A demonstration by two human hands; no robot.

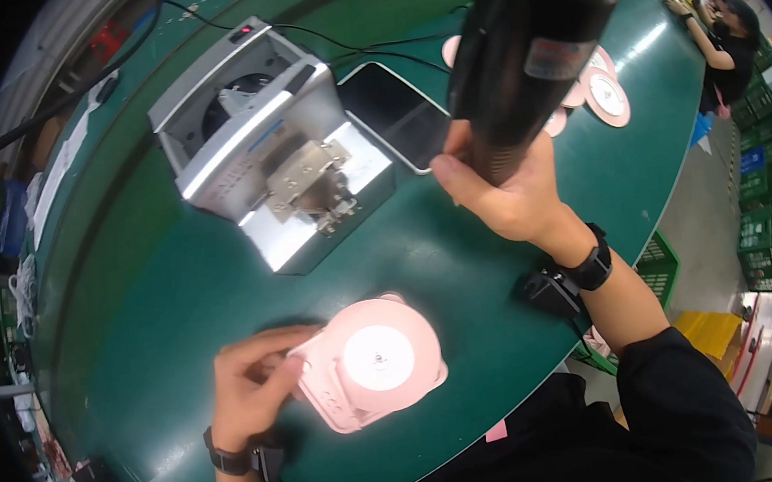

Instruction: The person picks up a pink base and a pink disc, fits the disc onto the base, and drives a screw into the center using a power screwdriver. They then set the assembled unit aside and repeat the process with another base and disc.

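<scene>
My left hand [256, 384] pinches the left edge of a pink plastic housing [341, 375], thumb on top and fingers curled at its side. The housing has a round body with a white disc [389, 371] in the middle and a flat squared side with small holes. It lies on the green table [469, 326]. Higher up and to the right, my right hand [521, 195] is wrapped round the ribbed grip of a black electric screwdriver [525, 42], held above the table. The screwdriver's tip does not show.
A silver screw feeder [275, 149] stands beyond the housing, with a dark-screened tablet [402, 114] beside it. Several pink round parts [606, 97] lie at the far right. Black cables [320, 34] cross the back. Another person [729, 41] works at the far right.
</scene>
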